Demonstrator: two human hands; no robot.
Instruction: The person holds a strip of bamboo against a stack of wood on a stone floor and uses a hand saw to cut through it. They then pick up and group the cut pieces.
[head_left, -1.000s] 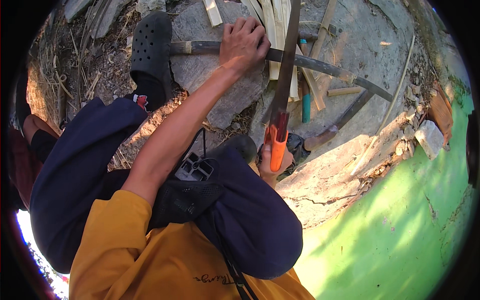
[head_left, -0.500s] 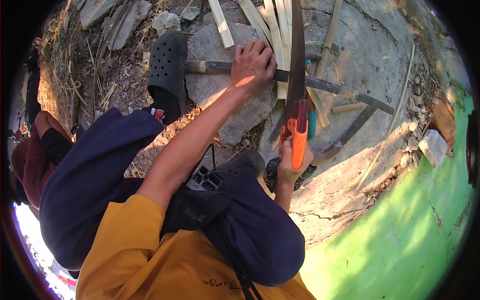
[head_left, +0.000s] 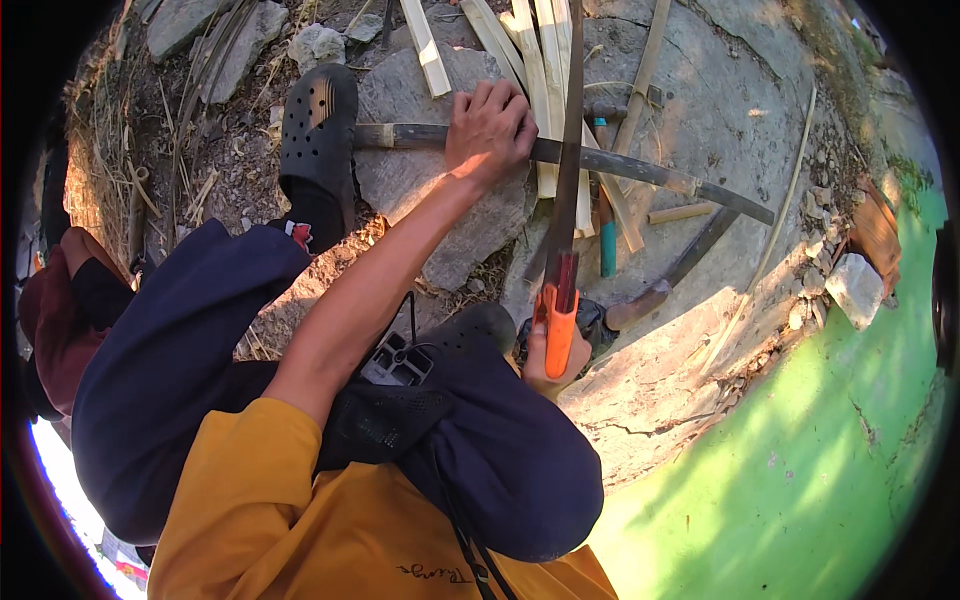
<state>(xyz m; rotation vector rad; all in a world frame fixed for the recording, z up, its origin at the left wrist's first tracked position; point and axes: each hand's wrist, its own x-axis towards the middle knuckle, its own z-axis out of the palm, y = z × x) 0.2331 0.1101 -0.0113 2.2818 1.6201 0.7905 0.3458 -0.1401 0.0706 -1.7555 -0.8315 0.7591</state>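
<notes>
My left hand (head_left: 490, 132) is wrapped over a thin dark bamboo pole (head_left: 640, 168), which lies crosswise above the stones. In my right hand (head_left: 566, 374) is the orange handle of a handsaw (head_left: 563, 190). Its long dark blade points away from me and crosses the pole just right of my left hand. Whether the teeth have cut into the pole cannot be made out. To the left, the pole's end meets my dark clog (head_left: 322, 130).
Pale split strips (head_left: 548, 90) lie beyond the pole. A hammer with a teal grip (head_left: 607, 245) and a machete-like blade with a wooden handle (head_left: 640, 303) rest on the rock slab at right. Another person (head_left: 75, 300) sits at far left. Green ground (head_left: 780, 470) spreads lower right.
My right hand has drawn the saw back toward me, so its handle sits lower and a little further left. My left hand keeps its hold on the pole. The whole view has shifted slightly.
</notes>
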